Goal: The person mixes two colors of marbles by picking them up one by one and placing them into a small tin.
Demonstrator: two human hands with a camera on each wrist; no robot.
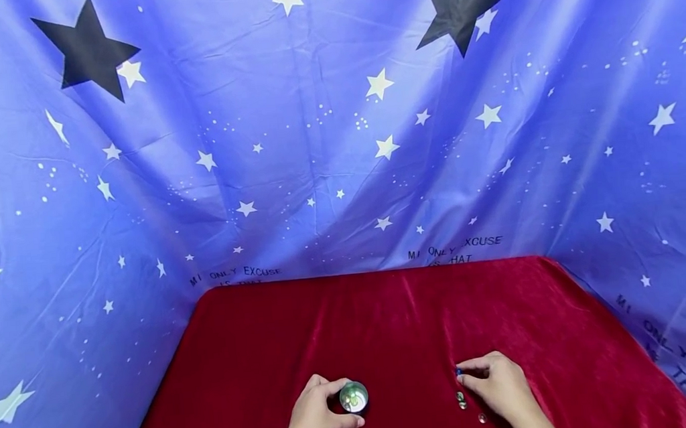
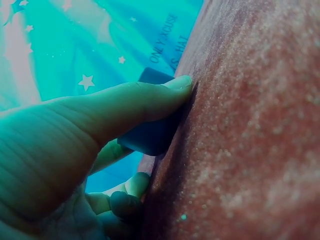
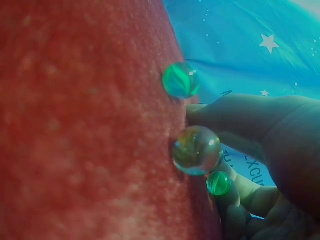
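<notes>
A left hand (image 1: 318,407) grips a round container (image 1: 354,397) on the counter (image 1: 387,318); the right hand (image 1: 500,386) pinches a blue marble (image 1: 458,371) near three glass marbles (image 3: 196,150).

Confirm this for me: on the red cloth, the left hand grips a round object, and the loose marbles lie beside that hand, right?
Not quite: the loose marbles lie beside the right hand, as the head view shows; the left hand does grip the round object.
</notes>
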